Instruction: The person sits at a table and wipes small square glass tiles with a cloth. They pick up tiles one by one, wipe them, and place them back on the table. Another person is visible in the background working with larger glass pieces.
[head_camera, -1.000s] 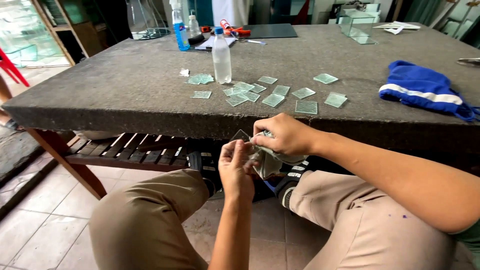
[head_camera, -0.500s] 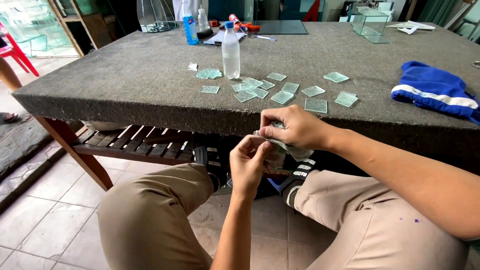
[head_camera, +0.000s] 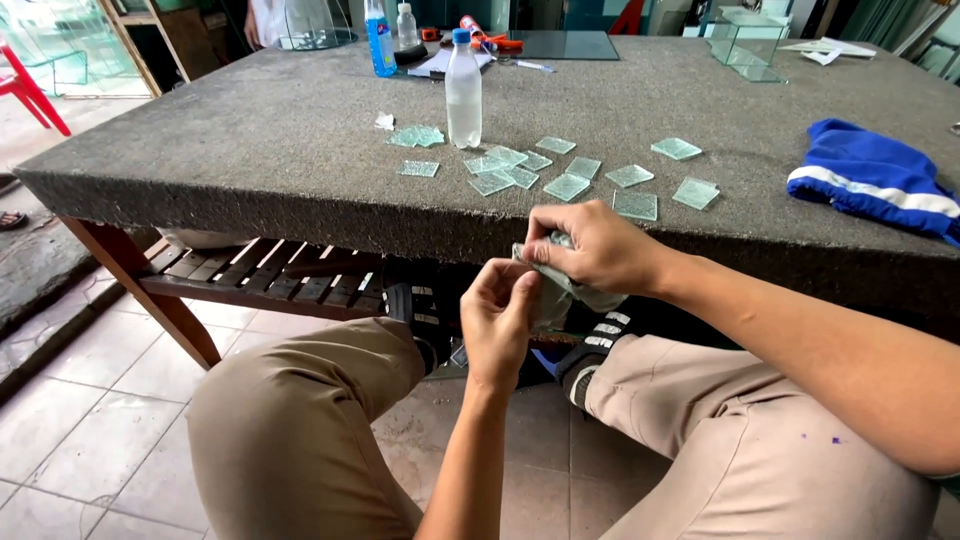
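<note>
Both hands work below the surface (head_camera: 300, 190) edge, above the lap. The left hand (head_camera: 500, 325) pinches a small glass square (head_camera: 548, 298) by its edges, while the right hand (head_camera: 590, 250) closes around a greyish cloth (head_camera: 590, 297) against it. The glass looks thin, stiff, brittle and sharp-edged, so edge grips seem safest. More glass squares (head_camera: 567, 186) lie near a plastic bottle (head_camera: 463, 90).

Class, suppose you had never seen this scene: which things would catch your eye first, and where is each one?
First, the two hands at the table's near edge: the left hand and right hand pinch a small glass piece wrapped in grey cloth. Behind them, square glass pieces lie scattered on the grey table around a clear plastic bottle. A blue garment lies at the right.
</note>
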